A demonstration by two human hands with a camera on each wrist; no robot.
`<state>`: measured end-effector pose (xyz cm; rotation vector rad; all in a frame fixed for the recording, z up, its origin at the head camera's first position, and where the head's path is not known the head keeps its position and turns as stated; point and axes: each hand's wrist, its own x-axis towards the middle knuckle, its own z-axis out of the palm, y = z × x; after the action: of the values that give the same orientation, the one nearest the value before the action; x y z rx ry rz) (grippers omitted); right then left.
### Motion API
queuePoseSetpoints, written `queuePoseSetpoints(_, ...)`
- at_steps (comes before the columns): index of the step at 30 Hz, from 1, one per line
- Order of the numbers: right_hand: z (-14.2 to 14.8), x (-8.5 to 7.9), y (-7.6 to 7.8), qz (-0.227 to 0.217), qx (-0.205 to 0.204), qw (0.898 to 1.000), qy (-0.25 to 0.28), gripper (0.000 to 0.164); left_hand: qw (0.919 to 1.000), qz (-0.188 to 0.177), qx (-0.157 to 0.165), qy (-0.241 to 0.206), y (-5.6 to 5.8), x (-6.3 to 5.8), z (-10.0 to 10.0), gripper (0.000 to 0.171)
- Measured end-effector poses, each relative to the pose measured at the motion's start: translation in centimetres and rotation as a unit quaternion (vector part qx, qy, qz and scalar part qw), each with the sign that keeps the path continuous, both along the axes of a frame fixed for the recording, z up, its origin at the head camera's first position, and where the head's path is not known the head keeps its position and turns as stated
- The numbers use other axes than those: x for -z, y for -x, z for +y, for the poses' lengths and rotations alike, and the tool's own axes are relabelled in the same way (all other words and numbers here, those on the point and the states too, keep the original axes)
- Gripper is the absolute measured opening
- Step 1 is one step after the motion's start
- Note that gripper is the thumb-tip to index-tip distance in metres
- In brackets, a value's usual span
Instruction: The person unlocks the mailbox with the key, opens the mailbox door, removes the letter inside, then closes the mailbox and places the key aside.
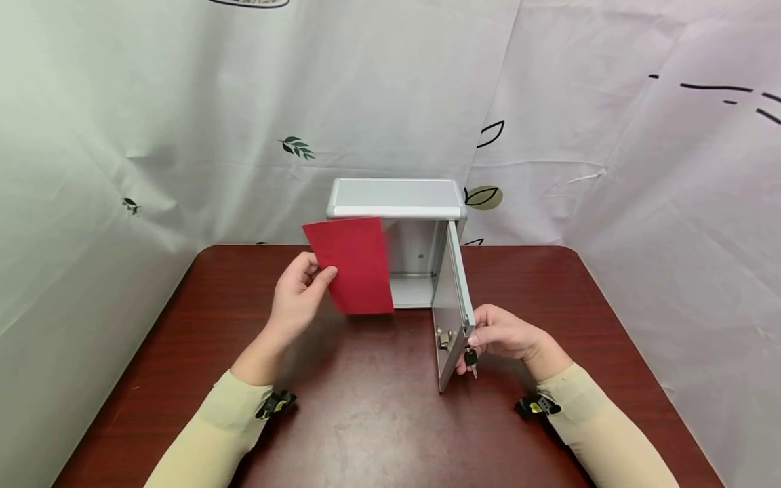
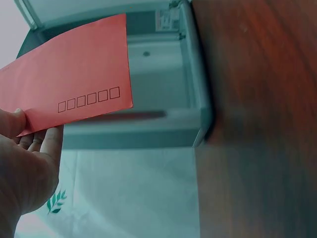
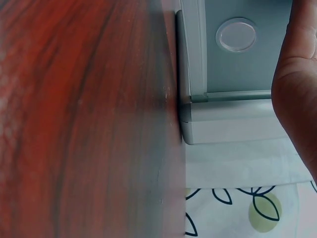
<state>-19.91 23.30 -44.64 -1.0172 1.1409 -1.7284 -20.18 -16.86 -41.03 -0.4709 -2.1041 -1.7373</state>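
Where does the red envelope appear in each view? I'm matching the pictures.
Head: the red envelope is just left of centre, held by the left hand.
Left wrist: upper left, running to the left edge.
Right wrist: not in it.
Shared landmark: the wood-grain tabletop, visible in all three.

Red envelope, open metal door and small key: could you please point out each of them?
Red envelope (image 1: 356, 267), head view: middle of its face.
Open metal door (image 1: 447, 298), head view: its inner face.
Small key (image 1: 471, 358), head view: its black head.
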Motion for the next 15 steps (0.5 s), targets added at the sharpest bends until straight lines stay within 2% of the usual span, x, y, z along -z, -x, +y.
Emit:
queuePoseSetpoints(11,0.0,0.0,-0.1,0.000,0.002,1.000,-0.003,0.044,0.9975,0.016,-0.033,-0.061,0.1,-1.2,-2.8,0.016)
queuePoseSetpoints(15,0.0,0.1,0.0,-0.002,-0.001,1.000,-0.001,0.040,0.9947,0.013,-0.030,-0.098,0.3,-1.5,-3.4,0.014)
